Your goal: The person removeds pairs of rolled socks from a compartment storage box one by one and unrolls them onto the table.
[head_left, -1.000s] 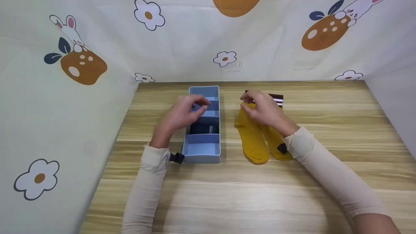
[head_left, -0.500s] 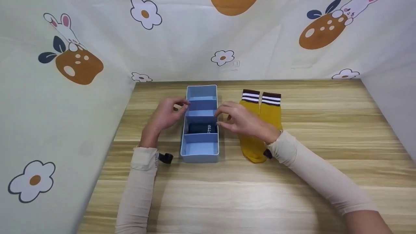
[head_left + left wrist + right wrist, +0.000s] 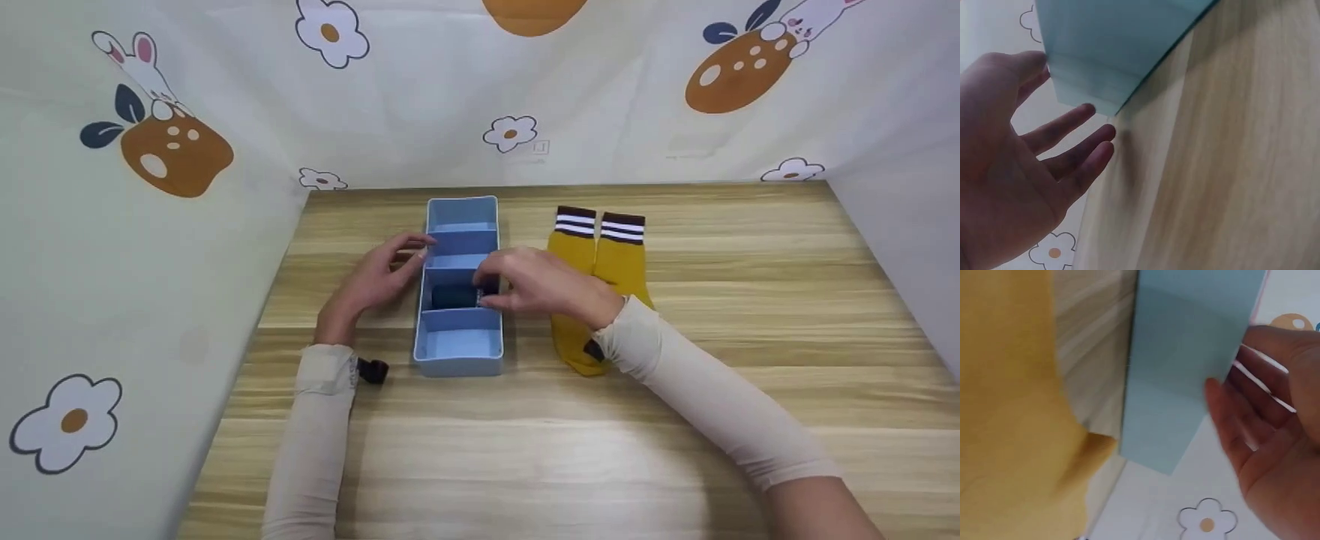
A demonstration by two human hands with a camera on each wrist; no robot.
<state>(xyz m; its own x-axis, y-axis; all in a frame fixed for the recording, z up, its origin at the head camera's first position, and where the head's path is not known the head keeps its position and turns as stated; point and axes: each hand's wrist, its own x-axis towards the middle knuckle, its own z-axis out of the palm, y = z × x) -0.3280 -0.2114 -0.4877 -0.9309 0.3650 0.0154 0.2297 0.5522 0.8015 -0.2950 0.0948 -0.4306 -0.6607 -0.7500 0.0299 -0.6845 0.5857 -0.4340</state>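
A long light-blue box (image 3: pixel 459 366) with several compartments stands on the table. One compartment holds a dark rolled sock bundle (image 3: pixel 454 295) with pale lettering. My right hand (image 3: pixel 536 281) reaches over the box's right rim, thumb and forefinger apart at the right end of that bundle. In the right wrist view the right hand's (image 3: pixel 1280 410) fingers are loosely bent, and one lies along the outer wall. My left hand (image 3: pixel 379 274) is at the left rim with relaxed fingers. The left wrist view shows the left hand's (image 3: pixel 1033 140) fingers spread beside the box wall.
Two mustard-yellow socks (image 3: pixel 622 262) with dark and white striped cuffs lie flat to the right of the box, partly under my right forearm. A patterned cloth (image 3: pixel 420 105) hangs behind the wooden table (image 3: pixel 510 450) and along its sides.
My right hand has moved left from over the yellow socks to the dark bundle inside the box. My left hand has drawn back from above the box to its left rim.
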